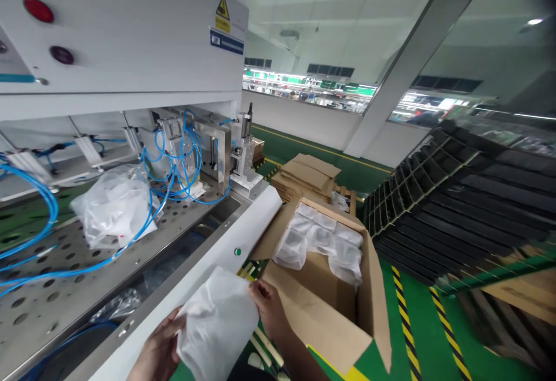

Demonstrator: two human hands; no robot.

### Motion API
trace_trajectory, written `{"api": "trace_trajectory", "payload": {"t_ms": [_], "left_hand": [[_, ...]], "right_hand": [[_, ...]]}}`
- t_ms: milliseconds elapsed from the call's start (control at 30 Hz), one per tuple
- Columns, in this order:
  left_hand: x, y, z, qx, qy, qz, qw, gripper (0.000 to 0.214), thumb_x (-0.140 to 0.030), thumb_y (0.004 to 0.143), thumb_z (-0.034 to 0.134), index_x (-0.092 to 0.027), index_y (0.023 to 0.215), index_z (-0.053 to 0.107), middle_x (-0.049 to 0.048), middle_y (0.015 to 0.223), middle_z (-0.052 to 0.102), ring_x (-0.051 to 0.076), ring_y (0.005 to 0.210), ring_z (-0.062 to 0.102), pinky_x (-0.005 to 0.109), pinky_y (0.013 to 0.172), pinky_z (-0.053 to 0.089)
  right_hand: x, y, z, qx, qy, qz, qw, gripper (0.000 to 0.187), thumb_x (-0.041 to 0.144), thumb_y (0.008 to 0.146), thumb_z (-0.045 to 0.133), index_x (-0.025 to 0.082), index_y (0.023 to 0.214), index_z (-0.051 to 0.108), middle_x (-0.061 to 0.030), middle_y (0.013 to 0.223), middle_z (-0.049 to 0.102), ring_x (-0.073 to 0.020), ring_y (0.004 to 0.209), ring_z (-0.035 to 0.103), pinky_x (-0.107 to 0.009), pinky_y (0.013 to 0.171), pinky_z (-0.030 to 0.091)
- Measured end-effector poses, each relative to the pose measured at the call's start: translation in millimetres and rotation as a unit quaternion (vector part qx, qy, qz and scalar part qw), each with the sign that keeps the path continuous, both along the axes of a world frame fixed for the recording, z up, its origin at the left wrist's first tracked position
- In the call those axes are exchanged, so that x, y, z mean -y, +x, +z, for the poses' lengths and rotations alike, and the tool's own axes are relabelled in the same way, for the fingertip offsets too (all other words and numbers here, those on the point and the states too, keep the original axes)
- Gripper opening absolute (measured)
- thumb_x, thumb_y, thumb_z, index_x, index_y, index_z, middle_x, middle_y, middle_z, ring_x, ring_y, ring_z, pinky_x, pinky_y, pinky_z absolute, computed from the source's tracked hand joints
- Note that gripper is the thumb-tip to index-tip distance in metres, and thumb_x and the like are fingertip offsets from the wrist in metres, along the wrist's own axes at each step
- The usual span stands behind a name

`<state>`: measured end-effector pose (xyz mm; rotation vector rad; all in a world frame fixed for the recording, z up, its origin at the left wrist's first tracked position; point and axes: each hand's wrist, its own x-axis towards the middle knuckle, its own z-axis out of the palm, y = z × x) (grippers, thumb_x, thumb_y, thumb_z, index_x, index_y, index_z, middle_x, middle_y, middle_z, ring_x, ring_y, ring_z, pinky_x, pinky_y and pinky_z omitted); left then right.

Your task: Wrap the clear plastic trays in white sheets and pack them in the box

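Observation:
Both my hands hold one white plastic-wrapped packet (pixel 216 323) low in the view, beside the white rim of a machine (pixel 243 227). My left hand (pixel 157 349) grips its left edge with fingers curled behind it. My right hand (pixel 268 307) pinches its upper right corner. Just to the right stands an open cardboard box (pixel 330 323) with several similar white packets (pixel 321 241) stacked along its far side. Another bagged white packet (pixel 113 204) lies on the machine's perforated metal bed (pixel 52 282).
Blue air hoses (pixel 174 161) run over the machine bed, under a white housing with red buttons (pixel 39 9). Flat cardboard sheets (pixel 306 175) are piled behind the box. Stacks of black trays (pixel 456 207) lean at the right, above a green floor with yellow-black striping (pixel 406 317).

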<state>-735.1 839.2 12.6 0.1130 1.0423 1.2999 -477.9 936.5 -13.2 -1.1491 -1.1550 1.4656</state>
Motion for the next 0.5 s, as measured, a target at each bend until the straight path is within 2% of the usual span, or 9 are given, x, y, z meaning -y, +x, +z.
{"api": "trace_trajectory", "payload": {"t_ms": [133,267,300,433,500], "left_hand": [[-11.7,-12.5,-6.4,0.044,-0.002,-0.017,0.999,0.063,-0.046,0.063,0.108,-0.021,0.116,0.083,0.0107,0.122,0.079,0.040,0.116,0.075,0.039,0.086,0.066],[-12.6,-0.9,-26.3,0.093,0.013,0.028,0.995,0.066,-0.066,0.066,0.103,-0.028,0.117,0.085,0.0111,0.126,0.080,0.045,0.128,0.070,0.050,0.103,0.064],[-12.5,6.4,-31.0,0.092,0.014,0.023,0.995,0.069,-0.065,0.065,0.104,-0.029,0.120,0.084,0.0116,0.124,0.081,0.047,0.129,0.070,0.052,0.104,0.063],[-19.3,32.5,-42.9,0.028,-0.034,-0.058,0.997,0.097,-0.043,0.055,0.111,-0.027,0.142,0.072,0.0147,0.118,0.081,0.048,0.122,0.074,0.055,0.100,0.064],[-27.4,36.1,-42.7,-0.036,-0.044,-0.053,0.997,0.094,-0.050,0.058,0.107,-0.022,0.140,0.069,0.0163,0.117,0.081,0.047,0.115,0.077,0.052,0.092,0.066]], "right_hand": [[0.2,1.3,3.0,0.029,-0.012,0.019,0.999,0.069,0.087,0.080,0.081,0.021,0.078,0.062,0.0038,0.066,0.046,-0.0147,0.060,0.039,-0.028,0.055,0.027],[2.7,2.8,8.4,0.039,-0.020,-0.015,0.999,0.071,0.092,0.080,0.077,0.022,0.079,0.062,0.0059,0.061,0.044,-0.0134,0.052,0.035,-0.028,0.049,0.023],[3.8,2.0,9.2,0.041,-0.015,-0.033,0.999,0.071,0.092,0.080,0.076,0.022,0.079,0.062,0.0054,0.062,0.044,-0.0136,0.053,0.036,-0.028,0.049,0.024],[9.0,0.8,8.5,0.063,0.021,-0.068,0.995,0.072,0.093,0.081,0.075,0.022,0.076,0.062,0.0032,0.065,0.046,-0.0156,0.059,0.040,-0.029,0.053,0.030],[10.6,4.5,6.1,0.067,0.025,-0.066,0.995,0.071,0.092,0.081,0.075,0.022,0.076,0.061,0.0039,0.063,0.044,-0.0155,0.057,0.039,-0.029,0.053,0.030]]}}
